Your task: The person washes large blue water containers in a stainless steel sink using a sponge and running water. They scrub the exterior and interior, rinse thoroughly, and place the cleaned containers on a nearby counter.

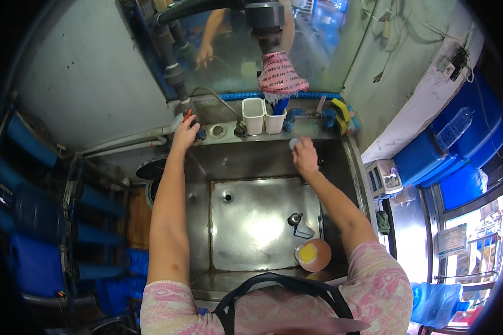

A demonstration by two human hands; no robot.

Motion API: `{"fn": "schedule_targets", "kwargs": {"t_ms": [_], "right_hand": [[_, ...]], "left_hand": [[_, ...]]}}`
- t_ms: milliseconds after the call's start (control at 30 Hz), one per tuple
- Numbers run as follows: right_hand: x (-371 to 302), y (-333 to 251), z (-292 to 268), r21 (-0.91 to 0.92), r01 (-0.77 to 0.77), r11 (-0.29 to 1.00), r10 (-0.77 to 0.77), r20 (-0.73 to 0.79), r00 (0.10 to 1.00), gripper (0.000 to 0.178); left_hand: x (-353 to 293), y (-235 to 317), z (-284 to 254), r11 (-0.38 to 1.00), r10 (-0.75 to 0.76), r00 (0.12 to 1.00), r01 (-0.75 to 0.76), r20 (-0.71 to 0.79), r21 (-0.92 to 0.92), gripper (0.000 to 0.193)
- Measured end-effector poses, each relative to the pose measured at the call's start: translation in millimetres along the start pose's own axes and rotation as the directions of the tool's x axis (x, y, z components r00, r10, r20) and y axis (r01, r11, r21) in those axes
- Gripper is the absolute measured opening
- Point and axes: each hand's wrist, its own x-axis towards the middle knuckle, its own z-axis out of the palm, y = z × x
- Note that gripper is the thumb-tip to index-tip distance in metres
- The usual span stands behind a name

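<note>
My left hand (185,134) reaches to the dark pipe at the sink's back left corner. Its fingers are closed at a small red handle (188,115) there; the grip is partly hidden. Over the back right of the metal sink (246,223), my right hand (305,157) pinches a small whitish round piece, like a bottle cap (294,144). Down in the basin, an orange-brown bowl (322,254) holds a yellow sponge (307,254). Beside it lie a dark bottle-like object (295,219) and a small greyish piece (304,231).
On the back ledge stand two white containers (253,116), a blue tap pipe (296,120) and yellow sponges (341,110). A pipe end wrapped in pink tape (282,73) hangs above them. Blue water jugs (33,204) sit on racks to the left; a white basket (383,177) is at right.
</note>
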Motion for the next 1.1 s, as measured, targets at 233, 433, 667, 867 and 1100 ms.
{"fn": "schedule_targets", "kwargs": {"t_ms": [233, 433, 667, 867, 1100], "right_hand": [[-65.1, -133.3, -15.6, 0.379, 0.095, 0.920, -0.141, 0.095, 0.985, 0.021], [-110.6, -151.8, -71.6, 0.094, 0.101, 0.990, -0.125, 0.289, 0.949, 0.041], [-120.1, -127.6, -118.7, 0.481, 0.179, 0.858, -0.423, 0.466, 0.777, 0.043], [-114.2, -119.4, -120.1, 0.478, 0.173, 0.861, -0.422, 0.480, 0.769, 0.030], [-105.8, -128.4, -99.8, 0.198, 0.283, 0.938, -0.339, 0.369, 0.866, 0.028]], "left_hand": [[-167.9, 77.9, 107.6, 0.277, -0.448, 0.621, 0.781, 0.643, -0.560, 0.084], [-247.9, 102.2, 146.0, -0.063, -0.223, 0.691, 0.694, 0.687, -0.718, 0.062], [-273.3, 131.2, 141.2, -0.086, -0.231, 0.577, 0.790, 0.783, -0.607, 0.074], [-268.1, 144.6, 137.0, 0.024, -0.228, 0.543, 0.833, 0.808, -0.553, 0.074], [-269.7, 118.4, 148.1, -0.033, -0.278, 0.475, 0.864, 0.835, -0.503, 0.065]]}}
